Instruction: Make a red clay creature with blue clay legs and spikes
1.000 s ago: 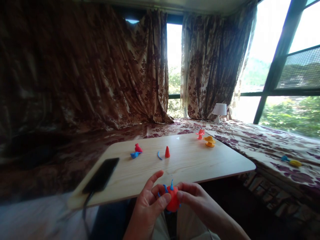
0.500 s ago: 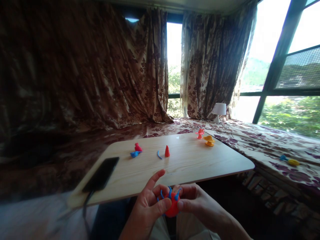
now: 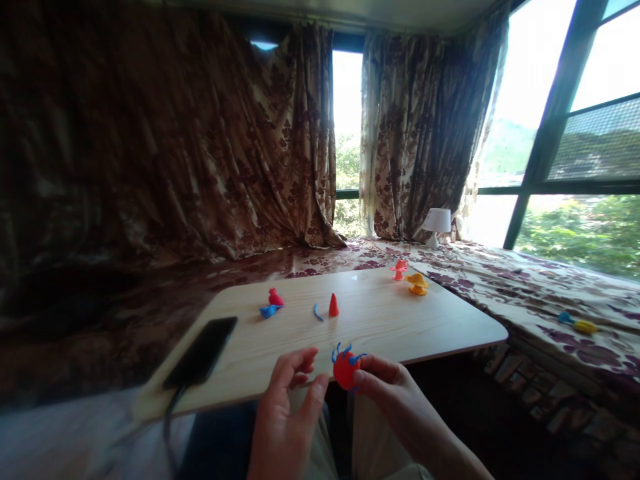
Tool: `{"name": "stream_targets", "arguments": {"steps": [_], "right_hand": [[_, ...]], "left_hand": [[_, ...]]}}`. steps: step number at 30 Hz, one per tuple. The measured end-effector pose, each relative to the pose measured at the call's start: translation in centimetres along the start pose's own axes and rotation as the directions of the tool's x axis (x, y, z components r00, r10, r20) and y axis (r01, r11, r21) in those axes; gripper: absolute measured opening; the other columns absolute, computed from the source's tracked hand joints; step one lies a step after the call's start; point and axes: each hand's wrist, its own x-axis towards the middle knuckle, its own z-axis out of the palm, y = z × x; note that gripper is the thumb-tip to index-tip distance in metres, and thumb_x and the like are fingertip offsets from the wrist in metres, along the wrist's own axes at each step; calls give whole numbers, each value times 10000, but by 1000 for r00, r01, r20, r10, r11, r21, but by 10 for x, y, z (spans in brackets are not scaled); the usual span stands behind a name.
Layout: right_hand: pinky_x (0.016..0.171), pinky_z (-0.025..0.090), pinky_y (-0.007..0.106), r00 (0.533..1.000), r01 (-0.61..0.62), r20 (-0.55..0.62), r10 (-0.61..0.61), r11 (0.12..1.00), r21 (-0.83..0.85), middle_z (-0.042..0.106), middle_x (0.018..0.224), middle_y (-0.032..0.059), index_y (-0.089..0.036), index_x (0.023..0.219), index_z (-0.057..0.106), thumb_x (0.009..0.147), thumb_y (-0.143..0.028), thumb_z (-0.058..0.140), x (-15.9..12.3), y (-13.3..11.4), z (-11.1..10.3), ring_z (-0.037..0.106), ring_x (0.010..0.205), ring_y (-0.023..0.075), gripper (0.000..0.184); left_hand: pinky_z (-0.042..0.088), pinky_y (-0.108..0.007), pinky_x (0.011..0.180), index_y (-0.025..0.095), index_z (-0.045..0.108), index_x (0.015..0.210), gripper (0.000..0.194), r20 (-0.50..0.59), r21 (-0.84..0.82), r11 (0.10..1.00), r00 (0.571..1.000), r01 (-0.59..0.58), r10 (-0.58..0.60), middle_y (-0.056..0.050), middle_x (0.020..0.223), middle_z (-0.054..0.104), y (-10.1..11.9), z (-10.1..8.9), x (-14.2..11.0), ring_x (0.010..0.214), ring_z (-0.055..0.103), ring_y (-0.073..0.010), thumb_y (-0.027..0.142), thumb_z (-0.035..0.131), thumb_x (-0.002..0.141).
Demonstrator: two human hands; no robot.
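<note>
Between the thumb and fingers of my right hand is a round red clay ball with several thin blue strands sticking out of it. My left hand is just left of the ball, apart from it, its thumb and curled fingers separated with nothing between them. Beyond my hands, a red clay cone stands upright on the wooden table. A thin curved blue clay strip lies beside the cone.
A black phone with a cable lies at the table's left. Pink clay and blue clay sit behind it. A pink figure and a yellow one stand far right. Blue-and-yellow clay lies on the floral cover.
My left hand has let go of the red ball and drawn away to the left. My right hand has raised the ball slightly toward the table edge.
</note>
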Motion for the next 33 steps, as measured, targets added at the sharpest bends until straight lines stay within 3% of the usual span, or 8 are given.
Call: {"name": "stream_targets", "arguments": {"steps": [4,7,10,13,17,20,25,33], "right_hand": [[825,458,291,996,88,11,-87,990,-109,725,847,25,-211,846,755,751,-388,728,-1,-7,5,627,869,219,202],[834,472,299,986,163,67,-152,964,-212,729,896,27,-237,920,756,797,-380,682,-3,-9,8,632,899,231,203],[787,496,294,979,202,76,-187,908,-366,731,890,30,-243,978,741,850,-349,617,-6,-10,7,646,856,224,207],[756,502,285,947,289,52,-318,768,-572,718,901,40,-247,966,731,860,-283,597,-10,-13,2,646,836,215,174],[854,474,324,831,404,69,-551,513,-757,665,1041,54,-276,983,712,806,-214,647,-12,-24,-4,595,973,241,199],[885,470,348,836,413,154,-527,418,-809,631,1099,57,-294,1066,683,780,-193,663,-9,-29,0,566,1025,250,304],[909,463,344,872,396,224,-434,358,-846,611,1107,47,-285,1101,652,747,-118,656,1,-26,6,553,1033,235,391],[845,463,312,895,396,306,-323,265,-879,595,1042,29,-258,972,674,756,-59,640,2,-30,6,536,992,202,295]], "left_hand": [[469,-260,774,213,727,906,274,52,2,999,998,-40,40,-71,981,673,3,8,-5,855,613,-202,277,754,641],[487,-298,831,218,713,970,329,173,-33,996,982,81,-74,-84,1043,697,-3,10,-6,915,644,-227,285,755,651],[489,-347,886,202,696,1014,381,218,-148,960,955,236,-201,-96,1024,724,-5,8,-6,979,648,-253,318,759,656],[488,-337,888,168,693,1030,415,247,-285,884,920,370,-305,-114,1037,725,0,6,-6,1021,636,-255,329,765,654],[513,-262,758,165,698,1027,383,328,-359,774,847,521,-419,-113,1093,704,7,5,-5,903,658,-194,329,748,685],[508,-252,739,157,720,982,345,356,-364,754,830,546,-430,-105,996,728,5,7,-5,845,658,-178,328,751,684],[495,-290,772,164,733,981,363,387,-353,783,841,513,-377,-99,927,736,-1,7,-7,907,645,-220,372,737,684],[465,-309,850,208,733,987,357,436,-211,894,856,396,-276,-45,923,742,6,10,-13,940,632,-236,252,745,633]]}}
